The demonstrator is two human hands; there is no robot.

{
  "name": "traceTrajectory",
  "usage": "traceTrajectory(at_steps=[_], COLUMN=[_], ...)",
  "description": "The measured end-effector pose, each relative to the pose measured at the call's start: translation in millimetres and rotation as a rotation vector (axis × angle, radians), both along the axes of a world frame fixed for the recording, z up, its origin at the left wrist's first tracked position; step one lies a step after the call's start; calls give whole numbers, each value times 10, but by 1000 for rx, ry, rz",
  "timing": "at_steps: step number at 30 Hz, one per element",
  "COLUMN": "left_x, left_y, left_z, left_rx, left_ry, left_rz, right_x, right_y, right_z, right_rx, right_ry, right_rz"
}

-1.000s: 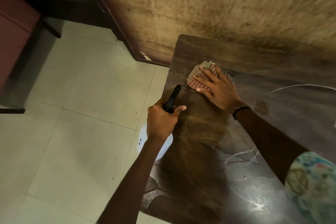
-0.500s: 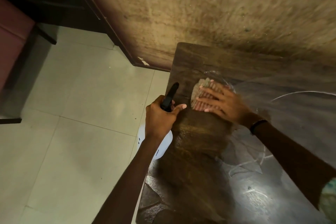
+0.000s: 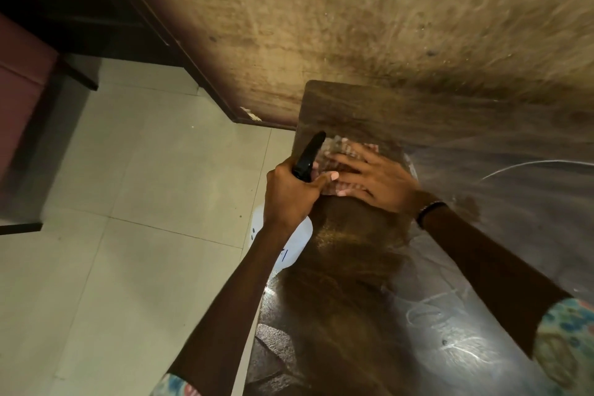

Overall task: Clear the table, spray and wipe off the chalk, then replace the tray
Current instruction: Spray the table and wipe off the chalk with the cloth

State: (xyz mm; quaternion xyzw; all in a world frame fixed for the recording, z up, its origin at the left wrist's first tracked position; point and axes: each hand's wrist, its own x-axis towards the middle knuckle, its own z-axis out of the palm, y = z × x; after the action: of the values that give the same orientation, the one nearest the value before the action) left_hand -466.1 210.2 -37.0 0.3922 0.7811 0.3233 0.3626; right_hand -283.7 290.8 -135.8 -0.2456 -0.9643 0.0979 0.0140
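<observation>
My left hand (image 3: 291, 191) grips a white spray bottle (image 3: 291, 243) by its black trigger head, just off the left edge of the dark wooden table (image 3: 353, 112). My right hand (image 3: 374, 180) lies flat with spread fingers on a checked cloth (image 3: 342, 146), pressing it to the table's far left corner. The cloth is blurred and mostly covered by the hand. White chalk lines (image 3: 530, 165) curve across the table at right, and chalk scribbles (image 3: 430, 309) show lower down. The wiped surface around the cloth looks wet. No tray is in view.
A stained tan wall (image 3: 353, 10) runs right behind the table. Pale floor tiles (image 3: 128, 235) spread to the left. A dark door frame (image 3: 180, 51) and a reddish piece of furniture (image 3: 22, 83) stand at far left.
My right hand slid the cloth left and toward me, next to the spray bottle's head. The left hand kept its grip on the bottle and barely moved.
</observation>
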Motion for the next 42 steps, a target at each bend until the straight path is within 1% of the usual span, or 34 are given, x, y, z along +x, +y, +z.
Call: traceTrajectory(at_steps=[4, 6, 11, 13, 16, 19, 23, 26, 28, 31, 32, 34, 36, 38, 41, 42], left_x=[65, 72, 12, -12, -75, -144, -214, -245, -250, -247, -242, -226, -205, -194, -184, -177], left_y=[142, 199, 273, 271, 252, 242, 224, 203, 195, 201, 202, 197, 191, 188, 165, 154], left_z=[-68, -91, -69, -60, -80, -94, -65, -69, -63, -51, -41, -39, -42, -41, -45, -44], left_rx=[-14, -40, -62, -67, -88, -105, -82, -65, -52, -26, -25, -27, -30, -24, -21, -20], left_ry=[65, 93, 53, 74, 118, 66, 15, 31, 38, 40, 39, 23, -4, -23, -35, -38], left_rz=[-26, -29, -40, -30, -21, -22, -4, -23, -38, -38, -39, -44, -48, -41, -32, -36], right_x=[382, 472, 515, 477, 334, 27, -563, -931, -987, -772, -624, -293, -4, 113, -116, -248], right_y=[174, 244, 371, 419, 519, 667, 881, 907, 826, 590, 520, 454, 529, 694, 896, 905], right_z=[42, 70, 69, 88, 111, 138, 99, 135, 115, 70, 41, 29, 48, 54, 91, 98], right_rx=[-65, -71, -54, -69, -96, -136, -128, -152, -138, -92, -75, -72, -107, -112, -122, -119], right_ry=[-14, -24, -23, -23, -1, 14, -39, -90, -99, -90, -92, -71, -48, -70, -77, -87], right_rz=[-194, -217, -274, -307, -379, -474, -562, -503, -382, -105, -43, -18, -90, -233, -457, -497])
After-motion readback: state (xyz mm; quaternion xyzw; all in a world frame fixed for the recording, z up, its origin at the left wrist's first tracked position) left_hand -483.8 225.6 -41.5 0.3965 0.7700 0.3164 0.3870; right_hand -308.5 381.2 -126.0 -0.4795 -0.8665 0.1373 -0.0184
